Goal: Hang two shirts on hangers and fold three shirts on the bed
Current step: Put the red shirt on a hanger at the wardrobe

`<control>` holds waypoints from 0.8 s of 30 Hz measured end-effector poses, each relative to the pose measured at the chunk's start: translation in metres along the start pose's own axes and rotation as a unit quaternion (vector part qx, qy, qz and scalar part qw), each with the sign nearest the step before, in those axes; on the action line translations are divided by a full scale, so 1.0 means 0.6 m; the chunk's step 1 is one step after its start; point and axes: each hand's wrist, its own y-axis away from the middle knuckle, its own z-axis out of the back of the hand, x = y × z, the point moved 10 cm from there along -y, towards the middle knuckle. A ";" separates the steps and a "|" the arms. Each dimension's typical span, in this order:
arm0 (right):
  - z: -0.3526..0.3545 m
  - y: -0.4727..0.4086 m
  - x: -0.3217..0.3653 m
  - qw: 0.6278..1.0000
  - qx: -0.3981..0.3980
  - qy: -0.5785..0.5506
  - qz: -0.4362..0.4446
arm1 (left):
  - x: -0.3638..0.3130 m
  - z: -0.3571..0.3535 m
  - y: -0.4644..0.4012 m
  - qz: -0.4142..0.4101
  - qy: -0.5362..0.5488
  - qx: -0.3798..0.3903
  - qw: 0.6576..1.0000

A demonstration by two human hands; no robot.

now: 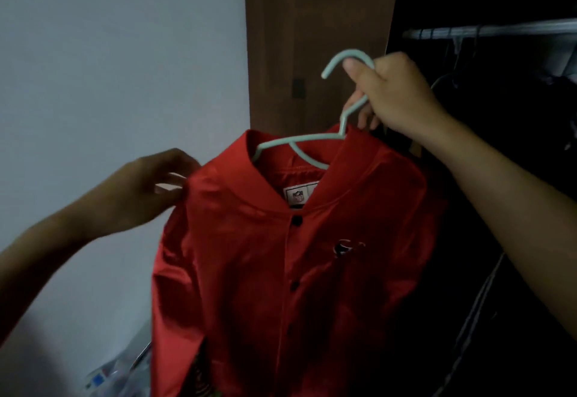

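1. One red shirt (290, 256) sits on a pale green hanger (299, 140), collar draped over its arms, held up in front of the open wardrobe.
2. Right hand (393, 94) has its fingers clenched round the hanger's neck, just below the hook.
3. Left hand (146, 190) pinches the shirt's shoulder seam, apparently straightening it on the hanger.
4. Wardrobe rail (499, 32) lies beyond the hanger, to its right; the hook is not yet on it.
5. Judging by this, the first hanging is nearly finished; no other shirts or the bed are in view.
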 end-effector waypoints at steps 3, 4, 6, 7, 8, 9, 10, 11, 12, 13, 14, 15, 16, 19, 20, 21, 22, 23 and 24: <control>0.013 -0.018 -0.008 0.998 0.004 0.058 0.010 | -0.035 -0.065 -0.022 0.019 0.084 0.057 0.995; 0.016 -0.020 -0.013 0.996 0.009 0.092 0.014 | -0.052 -0.088 -0.030 0.016 0.119 0.071 0.990; 0.019 -0.023 -0.022 0.990 0.019 0.136 0.024 | -0.086 -0.129 -0.055 -0.007 0.134 0.072 0.988; 0.022 -0.026 -0.027 0.989 0.021 0.142 0.031 | -0.100 -0.146 -0.070 -0.019 0.135 0.061 0.989; 0.028 -0.028 -0.031 0.989 0.020 0.143 0.037 | -0.116 -0.160 -0.086 -0.030 0.144 0.046 0.988; 0.036 -0.030 -0.034 0.989 0.017 0.144 0.042 | -0.128 -0.172 -0.104 -0.045 0.149 0.030 0.987; 0.045 -0.034 -0.038 0.989 0.016 0.142 0.045 | -0.144 -0.183 -0.122 -0.057 0.162 0.017 0.985; 0.054 -0.037 -0.041 0.990 0.023 0.133 0.046 | -0.160 -0.195 -0.140 -0.071 0.176 0.010 0.982; 0.057 -0.040 -0.043 0.991 0.042 0.118 0.043 | -0.178 -0.205 -0.155 -0.080 0.194 0.007 0.978; 0.060 -0.042 -0.044 0.991 0.067 0.109 0.038 | -0.191 -0.214 -0.168 -0.089 0.207 0.003 0.974; 0.065 -0.045 -0.047 0.989 0.089 0.111 0.029 | -0.204 -0.221 -0.180 -0.097 0.214 0.000 0.972; 0.073 -0.050 -0.054 0.988 0.103 0.112 0.012 | -0.213 -0.223 -0.191 -0.107 0.212 -0.005 0.971; 0.082 -0.055 -0.065 0.988 0.112 0.102 -0.014 | -0.221 -0.223 -0.201 -0.114 0.203 -0.009 0.972; 0.101 -0.058 -0.108 0.984 0.143 0.032 -0.106 | -0.236 -0.219 -0.228 -0.138 0.172 -0.001 0.975; 0.102 -0.052 -0.120 0.976 0.171 0.018 -0.133 | -0.240 -0.218 -0.235 -0.145 0.167 0.004 0.975; 0.099 -0.039 -0.133 0.963 0.210 0.009 -0.167 | -0.245 -0.217 -0.242 -0.154 0.165 0.009 0.974; 0.092 -0.017 -0.148 0.943 0.260 0.001 -0.206 | -0.252 -0.214 -0.247 -0.163 0.167 0.015 0.972; 0.086 0.012 -0.160 0.918 0.312 -0.005 -0.247 | -0.259 -0.212 -0.253 -0.175 0.168 0.021 0.970; 0.082 0.043 -0.169 0.893 0.355 -0.007 -0.276 | -0.267 -0.210 -0.258 -0.185 0.168 0.030 0.968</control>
